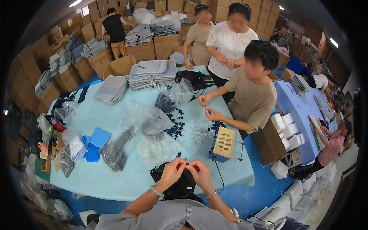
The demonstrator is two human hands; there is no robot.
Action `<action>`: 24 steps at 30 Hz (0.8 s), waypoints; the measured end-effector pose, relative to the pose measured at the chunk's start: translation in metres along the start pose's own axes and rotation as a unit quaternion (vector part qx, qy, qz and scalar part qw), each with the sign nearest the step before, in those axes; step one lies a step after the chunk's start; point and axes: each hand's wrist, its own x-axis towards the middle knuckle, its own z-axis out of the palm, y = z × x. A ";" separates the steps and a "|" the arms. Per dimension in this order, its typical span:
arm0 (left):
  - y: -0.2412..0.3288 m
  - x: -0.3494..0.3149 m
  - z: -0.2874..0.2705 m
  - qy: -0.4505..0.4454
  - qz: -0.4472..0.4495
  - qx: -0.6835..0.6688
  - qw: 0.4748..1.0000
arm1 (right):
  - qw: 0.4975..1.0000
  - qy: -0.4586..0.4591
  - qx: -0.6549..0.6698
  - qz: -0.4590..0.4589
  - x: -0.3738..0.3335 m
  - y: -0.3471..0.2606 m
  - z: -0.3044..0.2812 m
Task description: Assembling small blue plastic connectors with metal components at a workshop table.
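Observation:
My left hand (173, 175) and my right hand (201, 177) meet fingertip to fingertip at the near edge of the table. Both are closed in a pinch on a small dark piece (187, 164), mostly hidden by the fingers; its kind is too small to make out. Below them lies a black fabric bag (184, 188), partly covered by my hands and wrists. Beyond my hands, small dark blue pieces (176, 129) are scattered on the light blue tablecloth (92, 184). Beside them is a pile of small shiny clear or metallic pieces (202, 134).
A beige-and-blue vented machine (224, 142) with a cord stands right of my hands. Plastic bags (119, 151) lie to the left, with blue pouches (100, 137) beyond. Grey stacked cases (152, 74) stand at the far edge. A co-worker (251, 92) handles something small across the table.

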 end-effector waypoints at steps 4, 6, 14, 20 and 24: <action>-0.003 0.003 0.002 0.022 0.047 0.012 0.999 | 0.995 0.006 0.064 0.080 -0.003 -0.001 0.000; -0.001 0.003 0.003 0.026 0.102 0.005 0.994 | 0.994 -0.004 0.066 0.090 0.000 -0.003 -0.005; 0.011 0.005 0.002 -0.041 0.036 -0.028 0.998 | 0.984 -0.024 0.142 0.103 0.002 -0.012 -0.019; 0.008 0.006 0.003 -0.031 0.128 0.026 0.991 | 0.992 -0.021 0.064 0.109 0.001 -0.016 -0.020; 0.014 0.007 0.002 -0.048 0.144 0.019 0.988 | 0.969 -0.027 0.206 0.134 0.001 -0.008 -0.023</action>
